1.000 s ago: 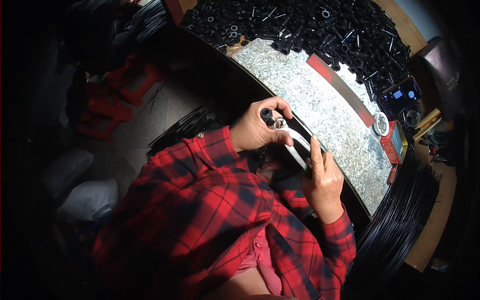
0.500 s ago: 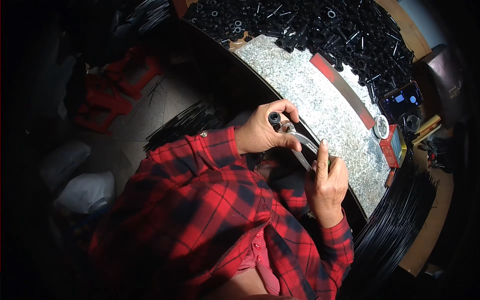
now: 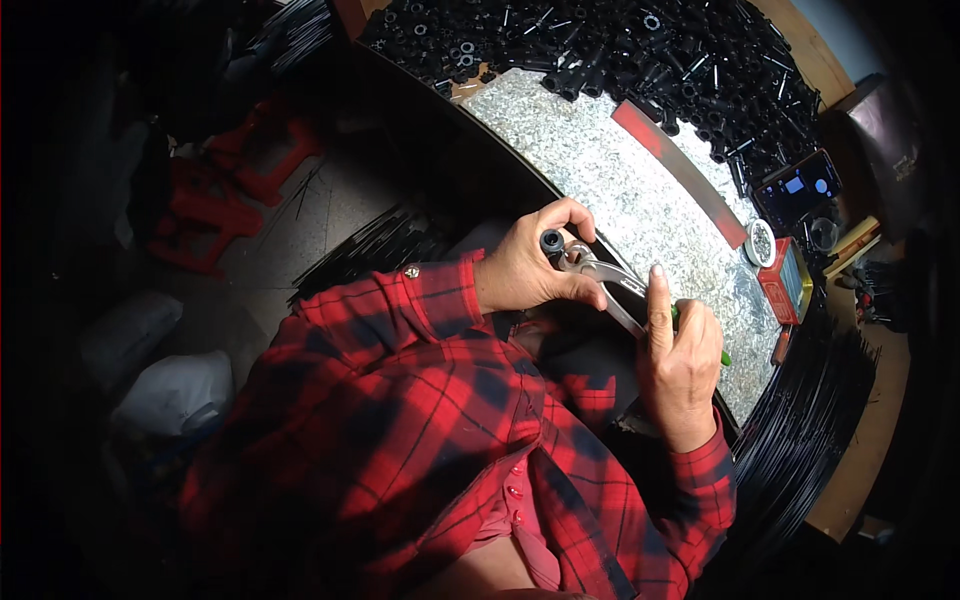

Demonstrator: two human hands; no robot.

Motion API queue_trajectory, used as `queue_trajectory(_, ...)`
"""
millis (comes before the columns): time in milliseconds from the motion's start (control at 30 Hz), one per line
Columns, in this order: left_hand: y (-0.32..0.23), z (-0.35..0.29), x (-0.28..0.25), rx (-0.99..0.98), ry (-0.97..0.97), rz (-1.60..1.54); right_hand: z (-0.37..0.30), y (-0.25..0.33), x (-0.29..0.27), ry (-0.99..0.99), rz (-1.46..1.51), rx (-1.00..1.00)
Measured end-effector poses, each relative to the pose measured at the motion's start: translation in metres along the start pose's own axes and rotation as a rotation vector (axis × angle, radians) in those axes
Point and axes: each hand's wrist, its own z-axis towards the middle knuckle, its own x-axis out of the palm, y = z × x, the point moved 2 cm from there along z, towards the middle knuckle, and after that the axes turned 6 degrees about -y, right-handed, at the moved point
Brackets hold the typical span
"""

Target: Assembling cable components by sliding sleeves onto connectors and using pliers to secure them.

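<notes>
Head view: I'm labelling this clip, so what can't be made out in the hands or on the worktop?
In the head view:
Metal tool: grip mostly hidden by the right hand.
Black tubular part: lower end hidden by the left hand.
Pile of black parts: cut off by the top edge.
White dish: contents too small to identify.

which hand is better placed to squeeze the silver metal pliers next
Right hand, likely: it holds the green handle end of the silver metal pliers, while the left hand holds a black cylindrical part.

Two hands (image 3: 520,268) (image 3: 682,362), one pliers-like tool (image 3: 613,274), one held black part (image 3: 552,241), one phone (image 3: 795,190), one red box (image 3: 777,290)
</notes>
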Motion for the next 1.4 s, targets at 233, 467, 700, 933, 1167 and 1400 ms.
queue_trajectory(233,-0.002,-0.002,0.001,0.100,-0.067,0.115,-0.003,0.002,0.005,0.062,0.132,0.082)
queue_trajectory(467,-0.004,-0.003,-0.001,0.026,-0.044,0.102,0.005,-0.006,-0.002,0.017,-0.004,-0.042)
queue_trajectory(700,-0.004,-0.002,0.001,0.043,-0.065,0.075,0.007,-0.009,0.002,0.052,0.028,-0.063)
queue_trajectory(933,-0.001,-0.004,-0.001,0.048,-0.060,0.067,0.010,-0.006,-0.002,0.059,0.057,-0.036)
queue_trajectory(1167,0.001,-0.005,-0.004,-0.020,-0.036,0.049,0.006,-0.003,0.003,0.050,0.174,0.029)
queue_trajectory(1400,-0.003,0.004,-0.006,0.012,0.027,0.035,0.006,-0.006,0.006,0.017,0.235,0.074)
